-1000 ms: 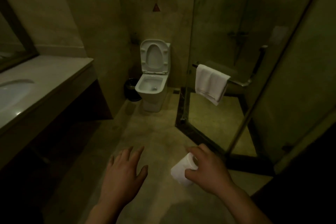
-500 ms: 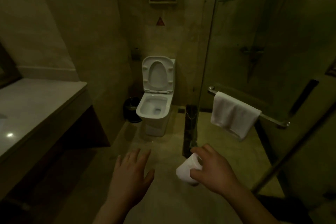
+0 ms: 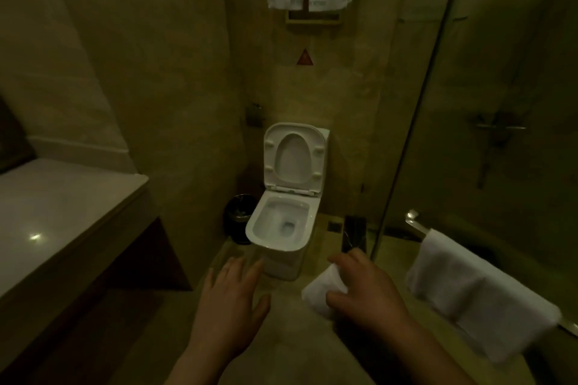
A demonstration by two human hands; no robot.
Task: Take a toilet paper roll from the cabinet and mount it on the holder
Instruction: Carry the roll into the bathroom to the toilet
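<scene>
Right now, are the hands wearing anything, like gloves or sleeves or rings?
No. The left hand and the right hand are both bare: no gloves, and no rings or watch that I can make out in the dim light. The forearms are bare too, with no sleeves showing down to the bottom edge of the picture.

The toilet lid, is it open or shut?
Open: the toilet lid stands raised against the wall, and the bowl below is exposed.

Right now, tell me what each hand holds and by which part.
The right hand grips the toilet paper roll around its side; the left hand is open, empty.
</scene>
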